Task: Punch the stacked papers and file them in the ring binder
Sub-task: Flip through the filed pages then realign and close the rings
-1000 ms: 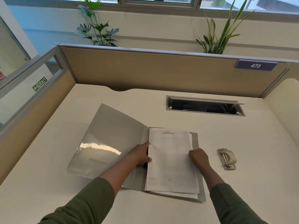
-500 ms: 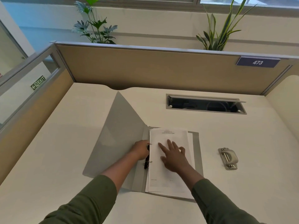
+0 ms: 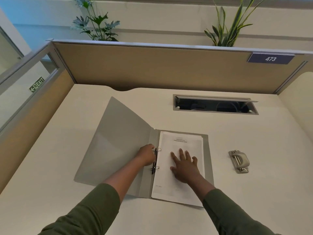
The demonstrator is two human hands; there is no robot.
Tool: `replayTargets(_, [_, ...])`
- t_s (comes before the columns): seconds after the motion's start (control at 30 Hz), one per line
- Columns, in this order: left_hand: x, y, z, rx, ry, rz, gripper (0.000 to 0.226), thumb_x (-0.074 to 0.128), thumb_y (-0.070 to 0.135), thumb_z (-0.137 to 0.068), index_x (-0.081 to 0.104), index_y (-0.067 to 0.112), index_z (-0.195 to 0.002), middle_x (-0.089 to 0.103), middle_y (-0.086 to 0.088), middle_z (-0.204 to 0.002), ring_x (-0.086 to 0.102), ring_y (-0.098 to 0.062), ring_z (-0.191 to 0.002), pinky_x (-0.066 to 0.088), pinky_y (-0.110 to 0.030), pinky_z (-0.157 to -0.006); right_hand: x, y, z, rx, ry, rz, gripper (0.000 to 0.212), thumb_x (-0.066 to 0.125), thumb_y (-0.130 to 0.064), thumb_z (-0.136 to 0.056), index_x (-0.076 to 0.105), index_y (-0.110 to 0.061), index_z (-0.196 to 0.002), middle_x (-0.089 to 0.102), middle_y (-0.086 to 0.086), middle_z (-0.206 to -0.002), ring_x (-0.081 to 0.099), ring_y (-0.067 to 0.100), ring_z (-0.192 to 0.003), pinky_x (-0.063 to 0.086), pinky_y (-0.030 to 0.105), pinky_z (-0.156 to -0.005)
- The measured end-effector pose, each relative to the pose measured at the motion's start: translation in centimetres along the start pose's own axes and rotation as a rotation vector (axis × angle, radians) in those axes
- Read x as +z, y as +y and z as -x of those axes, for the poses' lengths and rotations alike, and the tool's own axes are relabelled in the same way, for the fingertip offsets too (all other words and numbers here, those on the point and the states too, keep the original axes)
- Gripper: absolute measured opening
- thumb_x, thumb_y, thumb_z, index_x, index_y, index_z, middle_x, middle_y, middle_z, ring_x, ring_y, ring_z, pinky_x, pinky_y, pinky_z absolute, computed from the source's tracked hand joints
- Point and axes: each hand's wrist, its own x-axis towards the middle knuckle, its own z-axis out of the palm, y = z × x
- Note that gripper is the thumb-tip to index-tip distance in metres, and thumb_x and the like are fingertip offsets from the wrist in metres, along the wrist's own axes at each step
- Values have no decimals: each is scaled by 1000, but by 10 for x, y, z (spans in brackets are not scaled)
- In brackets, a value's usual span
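White paper stack seated on the rings; filing looks nearly done.
Right hand [image 3: 183, 165] lies flat on papers [image 3: 179, 189]; left hand [image 3: 147, 156], grip curled at ring mechanism [image 3: 156, 160]. Ring binder [image 3: 118, 143] open mid-surface, long axis near-to-far, heading at the far end. Cover unclosed. Punch [image 3: 239, 161] idle right.

ring binder [image 3: 118, 143]: plain grey | papers [image 3: 181, 143]: white, faint dark print | hole punch [image 3: 239, 161]: silver-grey | bench [image 3: 254, 192]: cream | sleeves [image 3: 88, 216]: olive green | number plate [image 3: 270, 58], upper right: navy, white digits
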Motion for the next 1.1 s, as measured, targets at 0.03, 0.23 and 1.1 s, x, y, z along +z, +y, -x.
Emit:
replayTargets(0.03, [1, -1, 1, -4, 6, 2, 47, 48, 11, -89, 48, 11, -136, 51, -11, -140, 49, -27, -127, 39, -25, -98, 0, 0, 0, 0, 2, -5, 68, 32, -52, -99, -2, -33, -155, -8, 8, -164, -6, 35, -150, 1, 56, -118])
replayTargets(0.23, [8, 1, 12, -5, 13, 20, 17, 46, 4, -82, 57, 17, -84, 63, -6, -93, 58, -29, -93, 47, -31, -78, -4, -1, 1, -16, 8, -35, 68, 34, -52, -98, 2, -35, -155, -6, 7, -164, -5, 33, -151, 2, 55, -118])
replayTargets(1.1, [32, -24, 33, -101, 23, 263, 42, 47, -5, -67, 23, 17, -41, 21, 5, -51, 22, -17, -55, 11, -26, -52, -15, 51, 22, 557, 220, -715, 39, 52, -21, -91, 50, 3, -122, 50, 22, -126, 50, 41, -117, 44, 40, -94])
